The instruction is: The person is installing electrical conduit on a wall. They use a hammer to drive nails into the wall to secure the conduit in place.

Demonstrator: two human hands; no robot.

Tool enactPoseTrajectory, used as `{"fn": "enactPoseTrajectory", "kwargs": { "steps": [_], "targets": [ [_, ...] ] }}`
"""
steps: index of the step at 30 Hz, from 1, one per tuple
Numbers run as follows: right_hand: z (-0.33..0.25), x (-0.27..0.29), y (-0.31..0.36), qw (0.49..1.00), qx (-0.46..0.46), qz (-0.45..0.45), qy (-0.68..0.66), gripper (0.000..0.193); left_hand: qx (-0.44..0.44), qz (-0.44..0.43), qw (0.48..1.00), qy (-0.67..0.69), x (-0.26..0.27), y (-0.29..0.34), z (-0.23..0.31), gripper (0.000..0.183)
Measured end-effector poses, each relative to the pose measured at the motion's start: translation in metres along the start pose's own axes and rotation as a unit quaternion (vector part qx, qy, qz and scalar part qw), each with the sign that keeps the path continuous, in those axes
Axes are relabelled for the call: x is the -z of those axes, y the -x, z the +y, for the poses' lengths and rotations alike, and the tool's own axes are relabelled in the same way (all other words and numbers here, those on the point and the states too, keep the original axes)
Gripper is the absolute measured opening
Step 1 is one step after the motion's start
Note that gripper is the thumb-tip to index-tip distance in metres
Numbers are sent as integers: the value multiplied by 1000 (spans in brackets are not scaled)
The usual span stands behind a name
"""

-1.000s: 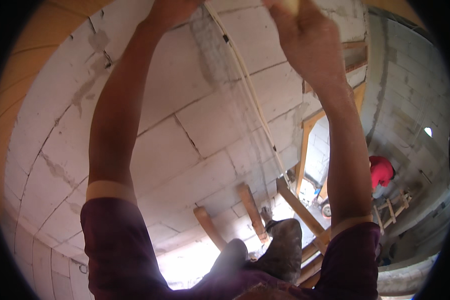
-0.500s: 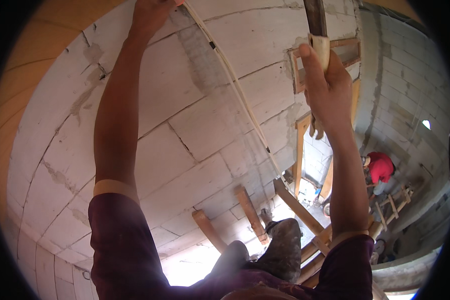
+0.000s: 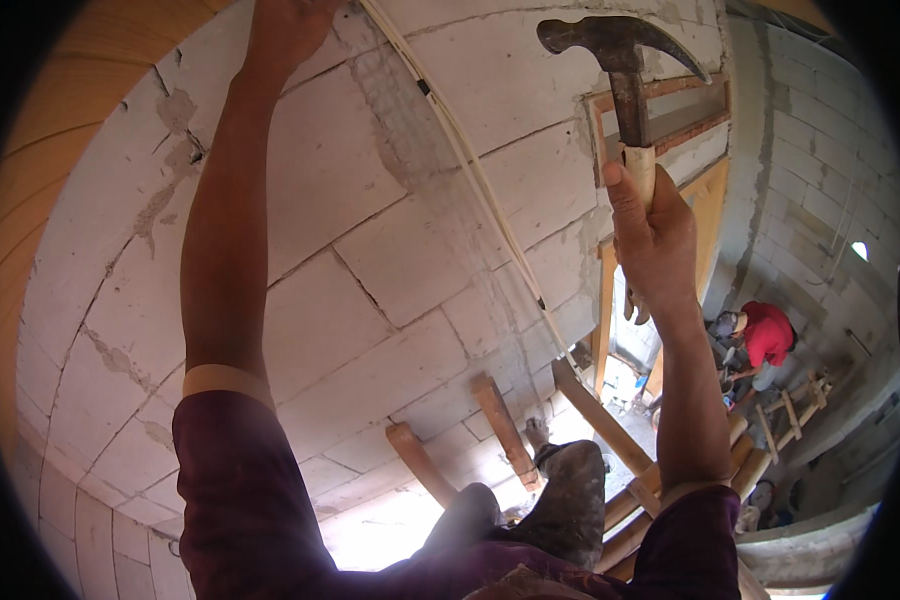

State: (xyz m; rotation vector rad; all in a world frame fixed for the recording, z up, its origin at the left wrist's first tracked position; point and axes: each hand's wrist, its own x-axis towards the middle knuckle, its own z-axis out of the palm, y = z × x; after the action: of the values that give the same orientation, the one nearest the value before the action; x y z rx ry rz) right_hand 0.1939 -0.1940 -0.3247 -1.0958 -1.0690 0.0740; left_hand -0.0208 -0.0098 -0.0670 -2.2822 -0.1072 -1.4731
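My right hand (image 3: 658, 240) is wrapped round the pale grip of a claw hammer (image 3: 628, 105), thumb along the handle. The hammer stands head up, its dark steel face to the left and its claw to the right. At the top edge, my left hand (image 3: 292, 32) is raised against the block wall (image 3: 400, 260), close beside a pale cable run (image 3: 480, 185). Most of its fingers are cut off by the picture's edge, so what they hold is hidden. The cables run down the wall at a slant, with dark bands round them.
Wooden beams (image 3: 600, 415) jut out below, near my legs. A small wooden frame (image 3: 670, 108) sits in the wall behind the hammer. Far below on the right, a person in a red top (image 3: 767, 333) bends beside a wooden ladder-like piece (image 3: 795, 415). Wooden boards (image 3: 55, 110) curve along the upper left.
My right hand has come lower with the hammer, and its head now shows in full. My left hand has shifted slightly up and left. The person in red has moved a little.
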Motion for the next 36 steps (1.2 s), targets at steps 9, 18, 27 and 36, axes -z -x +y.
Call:
{"fn": "enactPoseTrajectory", "kwargs": {
  "steps": [9,18,27,36],
  "targets": [
    [-44,-13,-24,984,161,61,48,42,69,-83,994,0,-4,-16,0,22],
    [-80,-67,-67,950,262,120,124,34,-4,-58,998,-36,-6,-12,21,27],
    [-61,-79,-91,927,293,96,212,48,20,-62,998,-27,-9,-15,-1,25],
    [-59,-76,-94,918,319,101,213,47,8,-45,999,-19,-13,-11,-6,25]
  ]
}}
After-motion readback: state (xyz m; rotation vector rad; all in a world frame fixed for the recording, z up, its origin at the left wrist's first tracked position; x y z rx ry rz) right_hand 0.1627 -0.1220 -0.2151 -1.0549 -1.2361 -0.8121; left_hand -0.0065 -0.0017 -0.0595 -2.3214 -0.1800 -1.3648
